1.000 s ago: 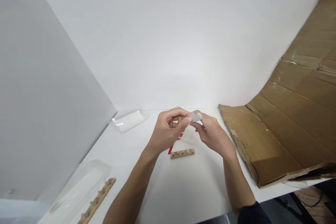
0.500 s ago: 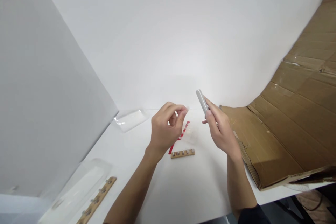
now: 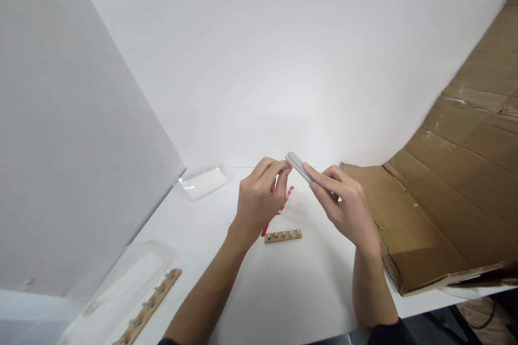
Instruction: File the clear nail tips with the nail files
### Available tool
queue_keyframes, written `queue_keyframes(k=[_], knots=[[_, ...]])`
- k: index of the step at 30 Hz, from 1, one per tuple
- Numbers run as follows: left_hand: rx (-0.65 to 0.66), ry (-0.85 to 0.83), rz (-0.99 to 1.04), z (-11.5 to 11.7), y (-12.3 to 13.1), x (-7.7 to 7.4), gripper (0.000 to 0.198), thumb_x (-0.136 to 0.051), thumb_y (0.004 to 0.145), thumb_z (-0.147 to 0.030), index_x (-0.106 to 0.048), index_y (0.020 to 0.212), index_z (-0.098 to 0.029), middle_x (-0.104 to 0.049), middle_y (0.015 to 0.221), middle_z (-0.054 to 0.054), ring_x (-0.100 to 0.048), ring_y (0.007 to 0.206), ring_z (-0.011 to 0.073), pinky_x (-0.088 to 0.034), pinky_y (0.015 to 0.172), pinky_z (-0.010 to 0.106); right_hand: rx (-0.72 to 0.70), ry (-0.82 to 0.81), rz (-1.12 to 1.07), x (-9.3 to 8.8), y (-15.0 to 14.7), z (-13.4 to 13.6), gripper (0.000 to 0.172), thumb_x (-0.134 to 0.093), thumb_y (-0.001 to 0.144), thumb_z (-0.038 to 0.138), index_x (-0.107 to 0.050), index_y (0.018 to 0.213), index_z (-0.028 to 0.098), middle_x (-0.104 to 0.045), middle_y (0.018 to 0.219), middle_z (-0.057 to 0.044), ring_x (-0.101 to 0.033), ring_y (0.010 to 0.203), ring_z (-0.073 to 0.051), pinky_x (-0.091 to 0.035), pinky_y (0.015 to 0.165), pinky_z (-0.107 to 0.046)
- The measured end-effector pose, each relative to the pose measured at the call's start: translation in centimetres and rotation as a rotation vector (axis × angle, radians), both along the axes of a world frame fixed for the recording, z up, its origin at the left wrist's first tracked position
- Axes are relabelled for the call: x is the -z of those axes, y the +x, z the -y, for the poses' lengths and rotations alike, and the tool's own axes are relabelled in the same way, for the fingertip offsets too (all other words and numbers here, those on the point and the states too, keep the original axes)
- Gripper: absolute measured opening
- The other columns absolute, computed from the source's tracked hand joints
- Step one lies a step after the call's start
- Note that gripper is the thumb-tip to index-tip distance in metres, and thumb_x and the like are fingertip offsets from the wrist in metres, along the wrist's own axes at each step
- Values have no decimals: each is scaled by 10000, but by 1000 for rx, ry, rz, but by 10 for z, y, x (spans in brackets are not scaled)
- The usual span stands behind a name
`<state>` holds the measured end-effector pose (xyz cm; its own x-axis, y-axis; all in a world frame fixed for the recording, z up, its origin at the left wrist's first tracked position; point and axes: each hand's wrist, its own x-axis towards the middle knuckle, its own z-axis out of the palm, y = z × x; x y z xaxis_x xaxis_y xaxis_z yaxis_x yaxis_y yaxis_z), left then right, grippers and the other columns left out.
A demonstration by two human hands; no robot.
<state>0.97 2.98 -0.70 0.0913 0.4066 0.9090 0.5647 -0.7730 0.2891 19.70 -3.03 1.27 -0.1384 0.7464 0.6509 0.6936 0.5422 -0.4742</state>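
Note:
My left hand (image 3: 263,190) is closed, thumb and forefinger pinched together at the near end of a slim grey-white handheld device (image 3: 300,167). A small clear piece showed in that pinch a moment ago; the device's end and my fingertips now mostly hide it. My right hand (image 3: 343,199) grips the device from the right, fingers along its upper side and thumb beneath, its tip tilted up to the left. Below the hands lies a short wooden strip (image 3: 283,236) with a row of small metal pegs. Behind it are red-and-white strips (image 3: 290,191), partly covered by my left hand.
A longer wooden strip with metal pegs (image 3: 151,302) lies at the left, beside a clear plastic tray (image 3: 141,259). Another clear tray (image 3: 204,183) sits at the back left. Folded brown cardboard (image 3: 429,226) covers the right side, and white walls rise behind and left.
The grey-white device has come left and tilted lower, so its tip now meets my left fingertips. My right hand has turned with it; the left hand has barely moved.

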Motion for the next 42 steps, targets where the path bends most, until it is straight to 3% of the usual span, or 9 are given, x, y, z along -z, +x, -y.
queue_keyframes(k=[4, 9, 13, 22, 26, 30, 35, 39, 42], knots=[[-13, 21, -20, 0, 0, -1, 174, -590, 1011, -125, -700, 900, -202, -694, 818, 17, -430, 520, 87, -364, 516, 254, 60, 19, -9, -2, 1, 2, 416, -502, 1101, 294, -662, 1484, 328, -518, 834, -1, -497, 701, -150, -438, 636, -302], [4, 32, -6, -1, 1, 0, 159, -602, 994, -106, -672, 879, -190, -663, 778, 5, -405, 519, 82, -373, 511, 243, -44, -13, -17, -1, 0, 4, 407, -542, 1091, 298, -666, 1471, 375, -563, 858, -1, -521, 718, -142, -451, 633, -280], [95, -124, 54, 1, 1, -2, 131, -626, 984, -134, -701, 892, -190, -666, 794, 6, -433, 530, 77, -409, 529, 230, 73, 27, 27, 0, -4, 5, 404, -534, 1093, 289, -676, 1470, 328, -524, 839, -2, -485, 690, -137, -428, 605, -279], [386, -508, 305, 6, -1, -11, 148, -697, 940, -256, -748, 819, -189, -621, 772, 16, -526, 626, 105, -454, 490, 189, 99, 187, 7, 2, -3, 0, 386, -574, 1077, 231, -706, 1427, 327, -476, 813, 22, -456, 670, -119, -418, 607, -259], [445, -515, 331, 5, -3, -10, 145, -711, 928, -252, -745, 802, -190, -566, 725, -3, -486, 601, 95, -434, 484, 188, -21, 198, -23, 1, -1, 1, 381, -621, 1053, 209, -722, 1409, 298, -477, 807, 30, -464, 662, -110, -422, 606, -255], [435, -497, 332, 7, -3, -11, 146, -711, 936, -256, -753, 810, -195, -590, 749, 6, -510, 621, 100, -432, 483, 186, 75, 202, 10, 1, -1, 4, 384, -606, 1058, 202, -723, 1407, 309, -451, 799, 29, -443, 657, -116, -403, 590, -262], [482, -498, 351, 5, -3, -10, 148, -715, 934, -252, -745, 806, -185, -532, 701, -7, -470, 593, 94, -409, 476, 194, -50, 212, -21, 1, -1, 4, 392, -634, 1047, 211, -718, 1409, 332, -475, 808, 30, -457, 653, -109, -421, 592, -250], [479, -513, 353, 3, -4, -9, 140, -716, 942, -262, -766, 835, -186, -600, 765, 17, -496, 625, 99, -436, 504, 201, 99, 219, 13, 0, 0, 2, 369, -608, 1057, 210, -739, 1388, 310, -413, 778, 33, -418, 646, -120, -396, 589, -261], [484, -504, 352, 3, -4, -9, 135, -718, 936, -249, -758, 822, -188, -553, 721, -4, -477, 600, 91, -417, 490, 197, -7, 225, -28, 0, -1, 2, 375, -625, 1048, 212, -733, 1394, 310, -424, 788, 35, -427, 643, -115, -411, 592, -255]])
